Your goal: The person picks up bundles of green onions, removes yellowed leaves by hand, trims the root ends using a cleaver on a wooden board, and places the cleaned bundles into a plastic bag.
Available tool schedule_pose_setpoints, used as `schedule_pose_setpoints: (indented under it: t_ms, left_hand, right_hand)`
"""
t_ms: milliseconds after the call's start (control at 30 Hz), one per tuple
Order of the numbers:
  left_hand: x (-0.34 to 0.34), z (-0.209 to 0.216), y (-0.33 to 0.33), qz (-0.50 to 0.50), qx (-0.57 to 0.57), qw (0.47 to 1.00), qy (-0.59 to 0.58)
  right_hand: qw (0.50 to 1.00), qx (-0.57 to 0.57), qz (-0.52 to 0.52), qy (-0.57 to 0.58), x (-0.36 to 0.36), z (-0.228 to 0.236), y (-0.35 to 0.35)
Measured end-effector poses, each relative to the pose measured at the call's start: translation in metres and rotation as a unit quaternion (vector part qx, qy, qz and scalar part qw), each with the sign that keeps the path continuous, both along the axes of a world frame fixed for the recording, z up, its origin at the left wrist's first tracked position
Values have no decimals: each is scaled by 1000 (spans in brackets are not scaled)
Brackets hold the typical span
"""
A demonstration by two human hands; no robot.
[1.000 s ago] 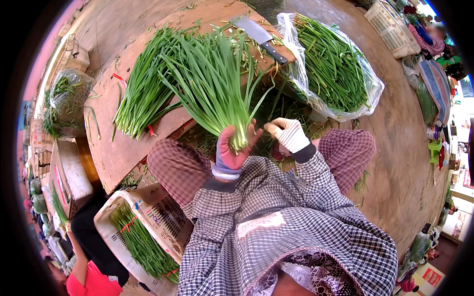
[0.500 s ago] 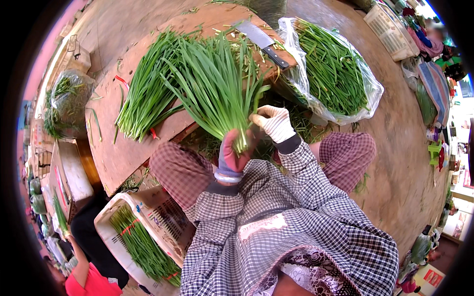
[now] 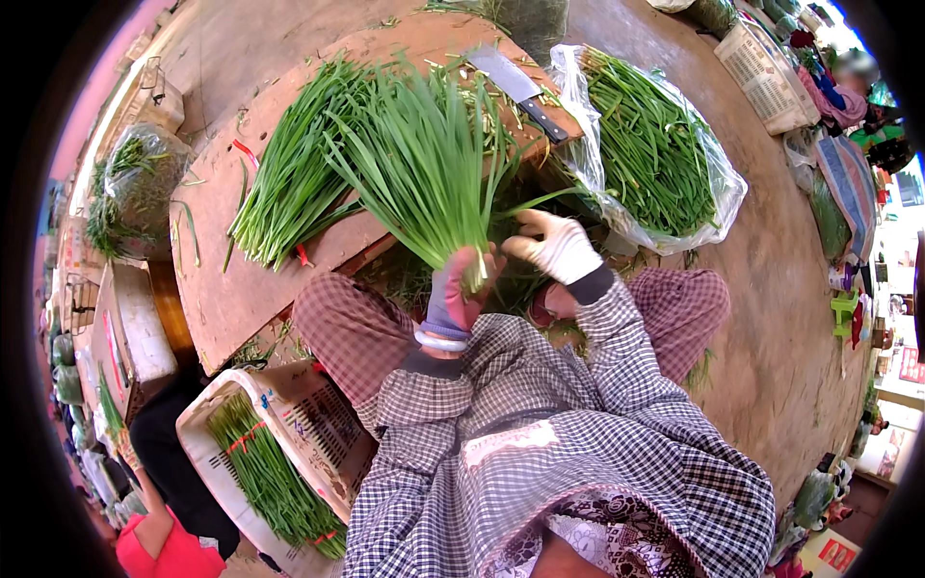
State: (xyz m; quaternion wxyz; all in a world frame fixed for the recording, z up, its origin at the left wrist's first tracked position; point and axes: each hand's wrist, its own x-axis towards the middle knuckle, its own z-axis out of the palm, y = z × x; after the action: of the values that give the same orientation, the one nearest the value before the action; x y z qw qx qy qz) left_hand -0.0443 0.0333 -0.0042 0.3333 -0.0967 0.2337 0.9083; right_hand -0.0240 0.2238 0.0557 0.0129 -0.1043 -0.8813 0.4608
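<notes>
Clasping green stalks [image 3: 429, 164] with left fingers [image 3: 458, 270]; right fingers [image 3: 536, 223] curled, any pinch unclear.

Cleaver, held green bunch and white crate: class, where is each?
Cleaver [image 3: 506, 75], head view: middle of the blade.
Held green bunch [image 3: 424, 166], head view: its leaves.
White crate [image 3: 310, 424], head view: slotted side wall.

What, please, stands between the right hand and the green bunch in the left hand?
Nothing visible blocks the gap between the right hand and the green bunch in the left hand. One leaf extends beside the right hand; whether they touch is unclear.
</notes>
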Motion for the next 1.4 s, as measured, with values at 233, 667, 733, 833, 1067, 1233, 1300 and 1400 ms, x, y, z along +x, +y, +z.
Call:
schedule_pose_setpoints:
  t_ms: [233, 667, 733, 833, 1067, 1233, 1300, 1400]
  left_hand:
    - [4, 1, -10, -19, -139, 973, 184]
    - [9, 13, -6, -8, -23, 1000, 14]
    - [7, 17, -5, -7, -33, 999, 9]
    - [6, 15, -7, -1, -41, 999, 2]
    - [9, 29, -4, -11, -41, 999, -7]
    - [9, 26, -9, -5, -50, 998, 28]
    - [9, 26, -4, 9, -67, 997, 38]
    - [12, 29, 1, 52, -135, 989, 14]
  right_hand:
    - [996, 33, 73, -36, -41, 8, -44]
    - [998, 65, -5, -6, -35, 35, -39]
    - [993, 116, 9, 16, -36, 35, -42]
    - [987, 143, -9, 68, -40, 41, -49]
    - [966, 105, -116, 205, -39, 26, -33]
    - [983, 54, -70, 163, -42, 51, -47]
    - [986, 136, 20, 92, -45, 51, -67]
    - [982, 152, 107, 22, -56, 53, -95]
